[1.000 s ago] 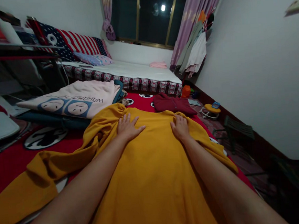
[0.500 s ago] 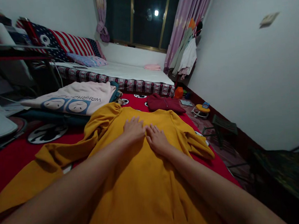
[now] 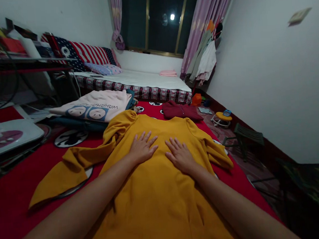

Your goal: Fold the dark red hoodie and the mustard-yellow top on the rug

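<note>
A mustard-yellow long-sleeved dress (image 3: 154,193) lies spread on a red blanket (image 3: 6,205), its neckline away from me. My left hand (image 3: 142,149) rests flat on the upper front of the dress, fingers spread. Beside it, a short gap to the right, my right hand (image 3: 179,154) also lies flat with its fingers apart. Neither hand grips the cloth. The left sleeve stretches out sideways toward me, while the right sleeve is bunched and bent near the blanket's right edge. The lower end of the dress runs out of view below.
Folded clothes with a pale printed shirt (image 3: 97,104) on top lie at the left, and a folded maroon garment (image 3: 181,110) lies beyond the neckline. A bed (image 3: 145,78) stands under the window. Stools (image 3: 249,134) line the right wall; a cluttered desk (image 3: 28,61) is far left.
My hands have moved apart from touching at the middle of the chest, their fingers now more spread. The view has shifted slightly left, showing more of the left sleeve and desk.
</note>
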A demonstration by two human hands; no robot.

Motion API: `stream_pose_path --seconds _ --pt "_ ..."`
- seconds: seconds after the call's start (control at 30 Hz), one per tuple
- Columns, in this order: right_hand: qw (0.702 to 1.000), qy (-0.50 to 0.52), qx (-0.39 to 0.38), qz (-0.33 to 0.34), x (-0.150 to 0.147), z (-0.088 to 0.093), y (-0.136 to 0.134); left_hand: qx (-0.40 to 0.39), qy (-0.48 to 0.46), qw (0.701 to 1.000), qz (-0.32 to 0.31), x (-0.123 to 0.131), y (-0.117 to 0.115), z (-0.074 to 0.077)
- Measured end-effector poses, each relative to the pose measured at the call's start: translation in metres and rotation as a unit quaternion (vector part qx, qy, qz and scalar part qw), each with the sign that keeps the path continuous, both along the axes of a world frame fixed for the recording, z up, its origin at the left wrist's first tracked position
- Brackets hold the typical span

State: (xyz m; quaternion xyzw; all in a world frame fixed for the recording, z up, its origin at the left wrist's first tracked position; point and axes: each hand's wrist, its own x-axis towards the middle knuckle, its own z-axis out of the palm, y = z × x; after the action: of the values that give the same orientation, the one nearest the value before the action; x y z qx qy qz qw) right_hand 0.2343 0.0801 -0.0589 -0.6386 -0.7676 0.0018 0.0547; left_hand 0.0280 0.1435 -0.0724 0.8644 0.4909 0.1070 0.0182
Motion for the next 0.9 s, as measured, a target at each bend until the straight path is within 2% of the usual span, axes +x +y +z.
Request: stream_pose_path --seconds 0.1,0.2,0.27,0.33,0.43,0.5,0.57,0.63,0.67,0.73,0.8,0.83,0.9 --pt "1.0 -0.017 0.0 -0.012 0.008 -0.004 -0.007 -0.019 0.011 1.0 -0.005 -0.019 -0.006 0.002" --pt "0.995 -0.049 -0.023 -0.082 0.013 0.008 0.001 -0.029 0.013 0.999 0.014 -0.025 -0.011 0.004" --pt "0.99 -0.062 -0.034 -0.118 0.003 0.018 0.009 -0.026 0.009 0.999 0.032 -0.021 -0.015 0.004" --pt "0.993 -0.047 -0.011 -0.111 -0.015 0.019 0.015 -0.019 0.004 0.999 0.043 -0.017 -0.018 0.002" --pt "0.997 0.004 0.047 -0.053 -0.037 0.004 0.018 -0.016 0.001 0.999 0.032 -0.02 -0.028 0.002" --pt "0.998 0.028 0.052 -0.038 -0.04 -0.009 0.018 -0.022 0.0 1.0 -0.005 -0.032 -0.039 0.007" --pt "0.997 0.052 0.052 -0.036 -0.036 -0.018 0.02 -0.039 -0.007 0.998 -0.049 -0.053 -0.052 0.019" --pt "0.995 0.073 0.06 -0.031 -0.03 -0.023 0.023 -0.049 -0.037 0.996 -0.058 -0.08 -0.065 0.036" --pt "0.994 0.08 0.064 -0.029 -0.028 -0.024 0.024 -0.037 -0.059 0.997 -0.037 -0.096 -0.069 0.044" --pt "0.993 0.086 0.071 -0.028 -0.026 -0.025 0.026 0.025 -0.093 0.994 0.043 -0.13 -0.075 0.057" --pt "0.993 0.085 0.077 -0.027 -0.027 -0.026 0.027 0.081 -0.091 0.984 0.133 -0.163 -0.073 0.062" --pt "0.993 0.084 0.081 -0.027 -0.027 -0.026 0.027 0.078 -0.081 0.98 0.167 -0.177 -0.071 0.062" --pt "0.992 0.082 0.089 -0.025 -0.029 -0.027 0.027 0.017 -0.071 0.977 0.199 -0.199 -0.065 0.056"
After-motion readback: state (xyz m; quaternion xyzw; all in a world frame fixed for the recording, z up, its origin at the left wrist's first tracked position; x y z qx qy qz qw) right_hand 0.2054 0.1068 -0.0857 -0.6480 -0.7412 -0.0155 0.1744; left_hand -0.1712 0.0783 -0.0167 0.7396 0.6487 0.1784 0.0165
